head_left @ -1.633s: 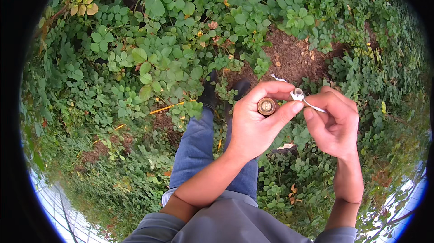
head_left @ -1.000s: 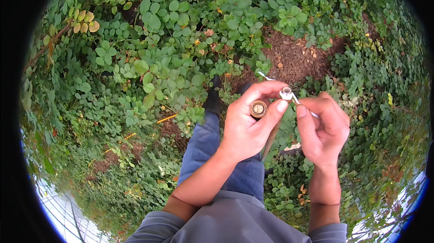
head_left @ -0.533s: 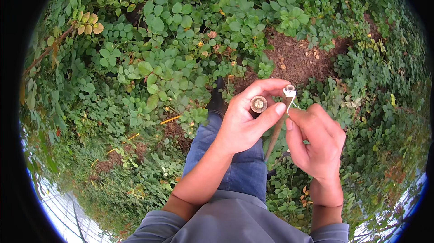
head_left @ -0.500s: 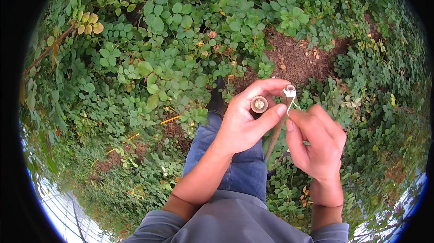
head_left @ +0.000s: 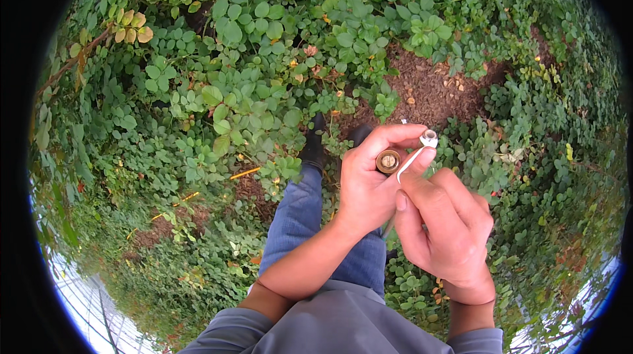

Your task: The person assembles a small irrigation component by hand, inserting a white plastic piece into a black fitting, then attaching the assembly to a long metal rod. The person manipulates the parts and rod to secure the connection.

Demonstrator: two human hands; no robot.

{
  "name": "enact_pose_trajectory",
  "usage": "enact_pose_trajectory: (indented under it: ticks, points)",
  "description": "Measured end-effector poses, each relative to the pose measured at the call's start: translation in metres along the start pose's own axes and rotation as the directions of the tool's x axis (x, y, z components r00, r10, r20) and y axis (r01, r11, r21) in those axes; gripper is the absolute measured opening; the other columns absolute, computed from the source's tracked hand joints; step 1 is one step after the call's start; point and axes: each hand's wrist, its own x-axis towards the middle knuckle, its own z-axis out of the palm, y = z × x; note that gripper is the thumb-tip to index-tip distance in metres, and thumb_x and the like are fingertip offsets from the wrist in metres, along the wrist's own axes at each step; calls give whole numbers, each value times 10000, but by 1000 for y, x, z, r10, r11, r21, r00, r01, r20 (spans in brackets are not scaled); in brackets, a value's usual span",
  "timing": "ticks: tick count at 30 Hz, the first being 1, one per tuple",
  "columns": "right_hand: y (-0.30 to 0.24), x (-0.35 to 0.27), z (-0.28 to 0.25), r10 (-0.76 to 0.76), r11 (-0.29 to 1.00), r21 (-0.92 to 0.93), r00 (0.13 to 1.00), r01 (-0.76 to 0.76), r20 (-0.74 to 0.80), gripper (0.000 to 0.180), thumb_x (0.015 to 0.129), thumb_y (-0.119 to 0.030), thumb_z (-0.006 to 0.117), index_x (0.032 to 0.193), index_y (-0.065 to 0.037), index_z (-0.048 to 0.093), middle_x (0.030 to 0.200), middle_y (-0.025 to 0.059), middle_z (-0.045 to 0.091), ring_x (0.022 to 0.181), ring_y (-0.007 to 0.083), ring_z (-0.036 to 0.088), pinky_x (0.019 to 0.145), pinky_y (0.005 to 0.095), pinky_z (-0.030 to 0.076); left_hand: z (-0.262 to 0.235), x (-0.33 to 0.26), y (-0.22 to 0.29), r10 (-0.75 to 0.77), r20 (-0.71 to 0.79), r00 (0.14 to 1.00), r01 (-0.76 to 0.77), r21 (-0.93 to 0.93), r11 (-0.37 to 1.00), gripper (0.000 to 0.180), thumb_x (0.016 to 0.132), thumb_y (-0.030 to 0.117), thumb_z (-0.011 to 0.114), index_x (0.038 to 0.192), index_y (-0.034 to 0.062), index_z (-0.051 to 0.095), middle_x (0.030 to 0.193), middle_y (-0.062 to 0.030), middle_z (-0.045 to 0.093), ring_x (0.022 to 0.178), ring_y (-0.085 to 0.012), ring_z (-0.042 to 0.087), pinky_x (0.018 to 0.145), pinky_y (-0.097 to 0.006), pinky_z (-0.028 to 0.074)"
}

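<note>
My left hand (head_left: 366,189) is closed round a thin pipe, its open, hollow tip (head_left: 430,136) standing up past the index finger and thumb. White thread-seal tape (head_left: 410,161) wraps that tip, and a loose strip of it runs down to the left across my left thumb. Between thumb and palm the same hand also keeps a round brass-coloured fitting (head_left: 388,161), its end facing up. My right hand (head_left: 448,225) pinches the strip's free end just beside the left thumb. Below the hands a short length of the pipe (head_left: 388,227) shows; the rest is hidden.
Dense green leafy shrubs (head_left: 250,90) surround me. A patch of brown mulch (head_left: 438,90) lies ahead to the right. A yellow line (head_left: 245,173) crosses the plants at left. My jeans-clad leg (head_left: 293,215) and dark shoe (head_left: 313,146) stand among the leaves.
My right hand has moved left across the pipe, swinging the tape strip from the tip's right side to its left. The left hand, pipe and fitting have shifted slightly right.
</note>
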Motion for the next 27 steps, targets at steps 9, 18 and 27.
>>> enact_pose_trajectory:
  ticks: [9, 18, 27]
  points:
    - [12, 15, -3, -58, 996, 78, 995, 52, 85, 190, 738, 10, 693, 923, -30, 676, 674, 76, 554, 500, 203, 539, 441, 309, 418, -3, 0, -4, -65, 12, 998, 65, -115, 991, 194, 916, 67, 658, 1102, 11, 645, 963, -31, 680, 877, -64, 608, 756, -229, 504]
    - [86, 74, -6, 150, 923, 275, 910, -269, 386, 65, 847, -36, 641, 842, 29, 646, 679, 24, 609, 594, 89, 519, 514, 262, 397, -12, 5, -4, -288, 157, 945, 326, -368, 871, 153, 963, 128, 564, 1100, 64, 544, 962, -154, 664, 616, -59, 470, 534, -199, 371]
    - [92, 18, -23, 204, 743, 560, 921, -366, 331, 63, 822, 44, 673, 880, 26, 691, 761, 36, 601, 695, 64, 535, 571, 203, 418, -16, 11, -8, -288, 140, 947, 321, -404, 856, 136, 945, 119, 618, 1052, 64, 554, 792, -12, 578, 579, -25, 451, 484, -186, 341]
